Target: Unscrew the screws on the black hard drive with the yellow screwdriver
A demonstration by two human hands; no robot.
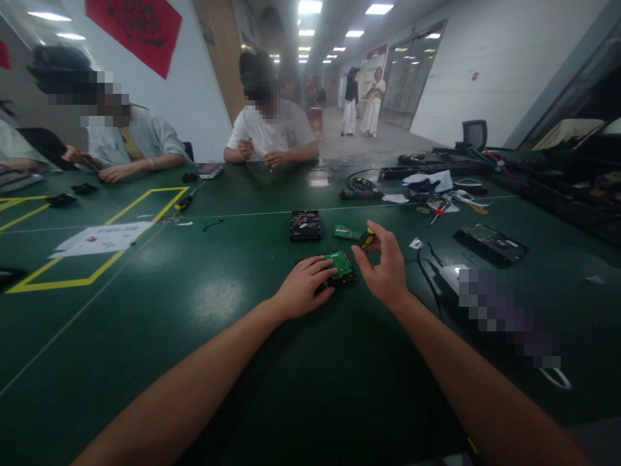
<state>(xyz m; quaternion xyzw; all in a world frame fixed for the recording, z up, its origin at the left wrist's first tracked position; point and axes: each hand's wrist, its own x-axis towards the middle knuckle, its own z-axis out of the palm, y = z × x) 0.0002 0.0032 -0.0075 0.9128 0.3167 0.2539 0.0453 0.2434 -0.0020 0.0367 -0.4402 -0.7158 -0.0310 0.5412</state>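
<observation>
My left hand [305, 285] lies over a black hard drive [347, 277] on the green table, its fingers across the green circuit board [342, 262] and its thumb along the near edge. The hand covers the drive's left part. Just right of the drive, my right hand [385, 265] pinches a yellow and black screwdriver [367, 238] by its handle. Its shaft and tip cannot be made out. Beyond my hands sit a loose green circuit board [345, 233] and a second black hard drive [305, 226].
Right of me lie another hard drive [492, 244], a red-handled screwdriver [440, 210], a power strip [453, 275] with a black cable, and tools with cloth. Left are a paper sheet [99, 238] and yellow tape [92, 281]. A person in white [276, 129] works opposite.
</observation>
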